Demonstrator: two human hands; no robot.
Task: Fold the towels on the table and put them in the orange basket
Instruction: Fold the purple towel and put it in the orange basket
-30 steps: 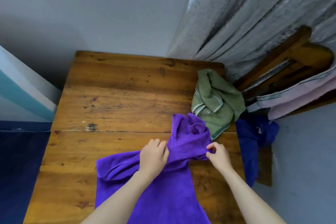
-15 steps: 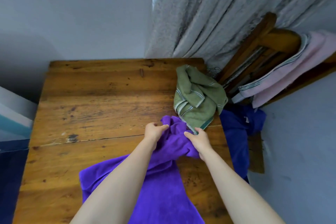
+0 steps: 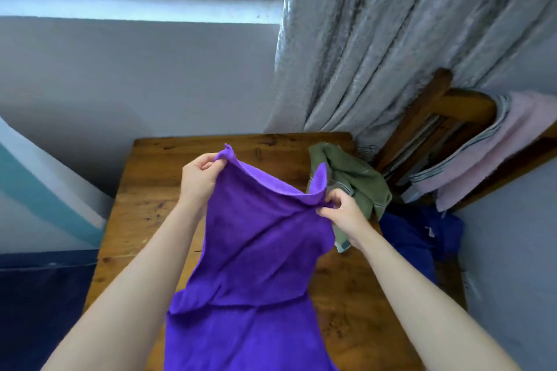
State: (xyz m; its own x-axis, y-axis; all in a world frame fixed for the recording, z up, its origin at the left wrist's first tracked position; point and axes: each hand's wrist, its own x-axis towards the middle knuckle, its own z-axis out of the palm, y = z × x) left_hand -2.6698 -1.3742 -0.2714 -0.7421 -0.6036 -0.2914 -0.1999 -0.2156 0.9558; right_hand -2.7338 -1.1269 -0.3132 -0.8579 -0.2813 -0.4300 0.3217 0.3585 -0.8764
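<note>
1. The left hand (image 3: 197,179) pinches the top left corner of the purple towel (image 3: 256,265), lifted above the wooden desk (image 3: 144,205).
2. The towel is soft and fleecy; it hangs creased between both hands, its top edge sagging.
3. The right hand (image 3: 342,212) clamps the bunched right corner.
4. A crumpled green towel (image 3: 358,187) with pale stripes lies at the desk's far right corner.

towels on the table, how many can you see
2: the purple towel held up over the table by both hands, and the green towel crumpled at the far right corner. Others may be hidden.
</note>
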